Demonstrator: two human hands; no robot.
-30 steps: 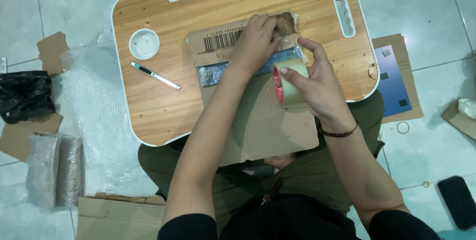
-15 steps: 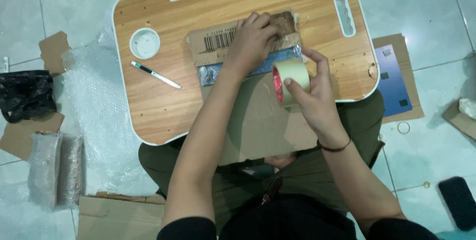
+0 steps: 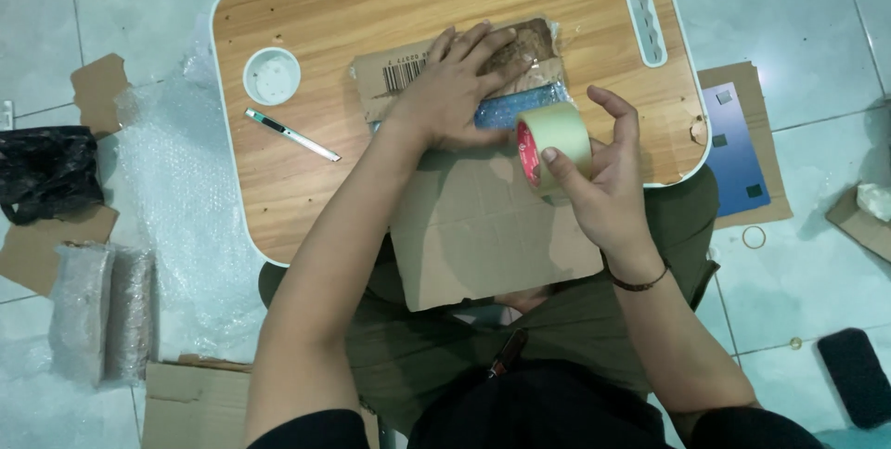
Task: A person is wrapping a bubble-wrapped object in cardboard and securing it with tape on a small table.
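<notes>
Head view: one wooden lap table (image 3: 297,189); on it one cardboard-wrapped parcel (image 3: 520,55), one flat cardboard sheet (image 3: 483,226), one pen (image 3: 292,134); left hand (image 3: 455,87) spread flat, pressing the parcel; right hand (image 3: 603,180) pinching one tape roll (image 3: 554,145) just beside it; two bubble-wrapped bundles (image 3: 97,310) on the floor.

On the table: the flat brown cardboard sheet (image 3: 483,226) lies on the wooden lap table with a white rim (image 3: 278,198), overhanging its near edge.
Left of the cardboard: slim white pen-shaped cutter (image 3: 291,134), with the round white cup recess (image 3: 272,75) behind it.
On the cardboard's far end: left hand (image 3: 455,87).
Right of it: right hand (image 3: 603,180), around the beige roll of packing tape (image 3: 552,145).
Floor, left: clear bubble wrap sheet (image 3: 186,208).
</notes>
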